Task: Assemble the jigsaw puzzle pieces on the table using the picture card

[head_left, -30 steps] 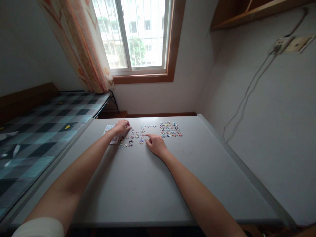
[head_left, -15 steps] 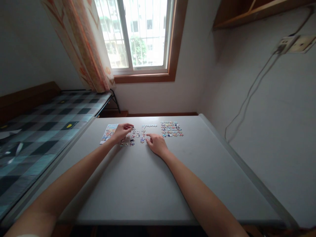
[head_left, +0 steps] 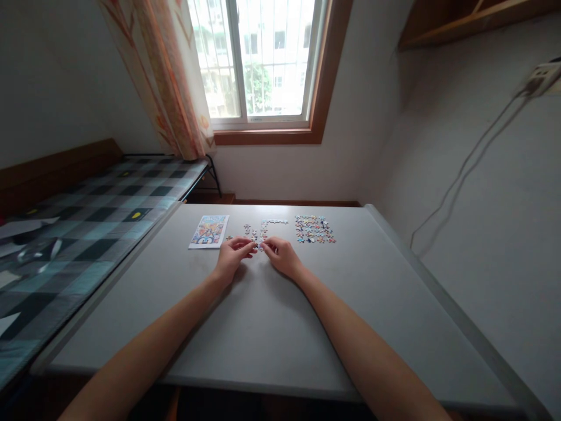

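Note:
My left hand is closed, thumb and forefinger pinching a small dark puzzle piece. Close to its right, my right hand has its thumb and forefinger together on a purplish puzzle piece at the lower end of the joined puzzle edge. That edge runs up and then turns right along a pale top strip. A few loose pieces lie left of it; my left hand hides others. Right of the edge, a block of loose pieces lies in rows.
A printed picture sheet lies on the grey table, left of the pieces. Beyond the table's left side is a bed with a checked cover. A wall with a hanging cable stands to the right.
My left hand has moved right and nearer from over the loose pieces, now pinching one beside the joined edge. My right fingers have closed at its lower end. The view has shifted left.

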`<state>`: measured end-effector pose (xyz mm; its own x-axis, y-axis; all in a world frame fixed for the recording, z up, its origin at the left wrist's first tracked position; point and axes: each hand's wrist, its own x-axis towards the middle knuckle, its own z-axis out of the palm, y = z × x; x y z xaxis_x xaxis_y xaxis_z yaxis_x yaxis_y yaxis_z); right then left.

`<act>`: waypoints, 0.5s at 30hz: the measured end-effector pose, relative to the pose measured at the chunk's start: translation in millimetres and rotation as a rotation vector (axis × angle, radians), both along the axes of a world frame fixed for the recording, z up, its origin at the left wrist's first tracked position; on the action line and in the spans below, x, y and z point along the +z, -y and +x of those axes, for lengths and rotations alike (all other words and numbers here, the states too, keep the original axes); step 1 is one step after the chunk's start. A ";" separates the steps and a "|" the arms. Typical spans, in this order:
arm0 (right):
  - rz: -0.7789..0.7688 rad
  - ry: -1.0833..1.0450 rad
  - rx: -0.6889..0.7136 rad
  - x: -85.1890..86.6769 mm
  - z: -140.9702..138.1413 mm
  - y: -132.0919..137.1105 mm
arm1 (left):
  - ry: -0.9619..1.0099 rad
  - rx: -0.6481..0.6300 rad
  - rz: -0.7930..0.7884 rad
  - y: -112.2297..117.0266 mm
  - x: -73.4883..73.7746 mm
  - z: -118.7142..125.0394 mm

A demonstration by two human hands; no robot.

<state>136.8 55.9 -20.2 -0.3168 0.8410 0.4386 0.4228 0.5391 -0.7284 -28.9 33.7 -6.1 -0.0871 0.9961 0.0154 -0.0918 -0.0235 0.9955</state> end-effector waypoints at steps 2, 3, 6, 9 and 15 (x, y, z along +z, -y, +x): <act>-0.018 -0.051 0.026 0.9 -3.4 1.8 | 0.039 0.011 -0.005 2.8 0.6 0.4; -0.031 -0.073 0.038 1.3 -4.6 2.3 | 0.044 0.007 -0.016 4.0 1.0 0.1; -0.075 -0.114 0.057 2.0 -5.5 1.9 | 0.023 -0.015 -0.041 7.0 0.7 -1.5; -0.116 -0.132 0.054 2.1 -4.1 0.5 | -0.017 -0.024 -0.031 8.5 -2.2 -2.6; -0.150 -0.175 0.091 2.7 -4.2 1.2 | -0.036 -0.035 0.003 8.3 -7.8 -2.0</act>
